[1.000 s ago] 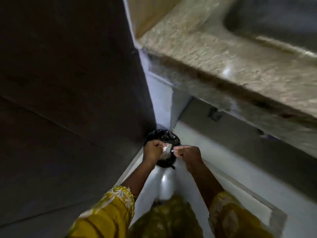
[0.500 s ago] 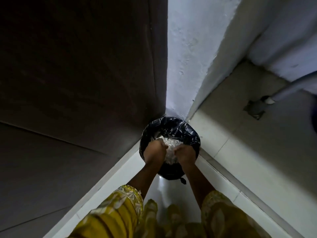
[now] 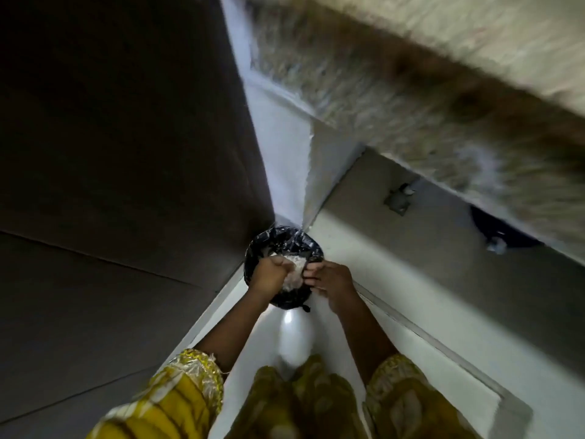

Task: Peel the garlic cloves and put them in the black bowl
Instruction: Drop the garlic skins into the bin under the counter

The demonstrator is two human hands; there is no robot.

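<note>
A small bin lined with a black plastic bag [image 3: 286,245] stands on the floor in a corner. My left hand [image 3: 269,275] is closed around a clump of white papery garlic skins [image 3: 296,270] right above the bin's mouth. My right hand [image 3: 334,280] is beside it, fingers loosely apart, its fingertips at the edge of the skins. No garlic cloves and no black bowl are in view.
A dark door or cabinet panel [image 3: 126,153] fills the left. A white wall corner [image 3: 285,160] rises behind the bin. A blurred granite counter edge [image 3: 427,99] overhangs at the upper right. A pipe fitting [image 3: 399,200] sits on the pale floor. My yellow clothing [image 3: 316,403] is below.
Half a second ago both hands were pressing the skins down into the bin. Now the right hand has loosened off the clump, and the view has swung back up to the counter.
</note>
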